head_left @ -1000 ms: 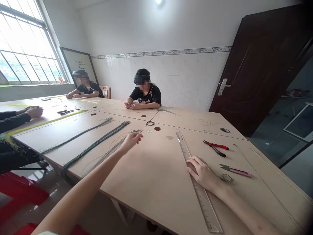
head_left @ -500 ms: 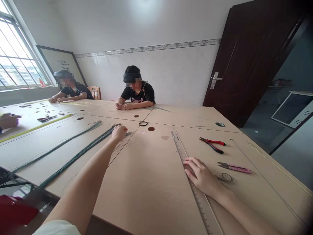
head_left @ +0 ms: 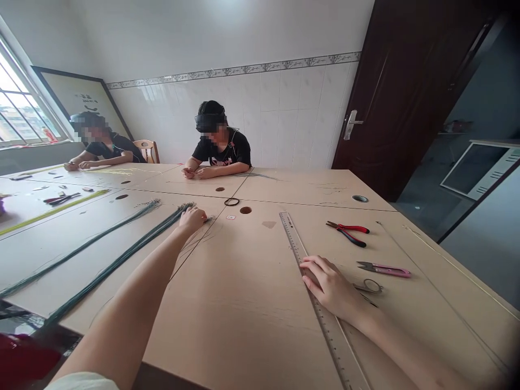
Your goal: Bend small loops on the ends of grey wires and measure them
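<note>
My left hand (head_left: 192, 218) reaches out to the far end of a bundle of dark green cords (head_left: 122, 260). Its fingers are bent together over the cord ends, and what they pinch is hidden. Just right of them lies a small tangle of thin dark strands (head_left: 210, 220). My right hand (head_left: 327, 284) rests over a clear ruler (head_left: 293, 235), its fingers stretched across the ruler's left edge. Right of that hand lie round-handled scissors (head_left: 372, 286), partly covered, pink thread snips (head_left: 384, 269) and red-and-black pliers (head_left: 347, 232).
A second green cord bundle (head_left: 85, 244) and a yellow cord bundle (head_left: 60, 211) lie to the left. A black ring (head_left: 232, 201) sits near a round table hole (head_left: 246, 210). Two people sit across the table (head_left: 244, 303). Single cords stretch along the right side.
The view has shifted slightly, so most things appear a little further left and higher. My left hand stays at the cord ends, and my right hand remains on the ruler.
</note>
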`<state>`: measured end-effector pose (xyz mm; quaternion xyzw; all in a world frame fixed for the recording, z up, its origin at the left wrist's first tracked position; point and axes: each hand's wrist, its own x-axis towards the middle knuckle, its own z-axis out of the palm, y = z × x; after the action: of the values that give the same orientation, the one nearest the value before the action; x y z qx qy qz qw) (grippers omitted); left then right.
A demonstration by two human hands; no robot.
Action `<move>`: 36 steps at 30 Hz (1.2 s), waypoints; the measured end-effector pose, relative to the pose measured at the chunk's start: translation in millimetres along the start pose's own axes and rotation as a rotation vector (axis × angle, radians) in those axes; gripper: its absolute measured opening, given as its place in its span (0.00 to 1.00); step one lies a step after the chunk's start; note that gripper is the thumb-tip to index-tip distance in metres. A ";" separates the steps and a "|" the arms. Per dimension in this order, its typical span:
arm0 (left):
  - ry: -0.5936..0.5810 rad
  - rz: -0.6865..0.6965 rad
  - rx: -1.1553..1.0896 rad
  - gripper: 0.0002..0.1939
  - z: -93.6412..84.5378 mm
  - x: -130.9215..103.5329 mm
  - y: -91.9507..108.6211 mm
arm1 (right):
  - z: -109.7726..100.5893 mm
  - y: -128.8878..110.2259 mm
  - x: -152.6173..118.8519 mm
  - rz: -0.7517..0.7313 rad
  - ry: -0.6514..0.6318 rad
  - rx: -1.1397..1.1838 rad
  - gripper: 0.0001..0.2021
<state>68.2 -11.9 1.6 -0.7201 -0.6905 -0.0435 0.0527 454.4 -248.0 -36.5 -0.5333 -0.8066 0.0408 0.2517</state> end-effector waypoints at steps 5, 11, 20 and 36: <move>-0.024 -0.011 0.028 0.15 -3.5 -0.6 2.9 | -1.7 -3.2 -0.1 0.011 -0.005 -0.003 0.10; -0.053 -0.023 0.038 0.15 -3.3 2.6 5.5 | -2.3 -4.2 -0.3 0.011 -0.013 -0.002 0.10; -0.043 -0.053 -0.040 0.15 -11.7 1.6 8.8 | -2.4 -2.9 -0.1 -0.004 -0.003 0.006 0.10; 0.332 -0.179 -0.468 0.13 -83.3 8.0 21.4 | -1.9 -2.4 -0.5 -0.010 0.005 0.018 0.10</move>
<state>90.7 -16.1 84.9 -0.6319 -0.7044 -0.3232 -0.0065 453.4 -249.8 -34.2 -0.5270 -0.8082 0.0454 0.2589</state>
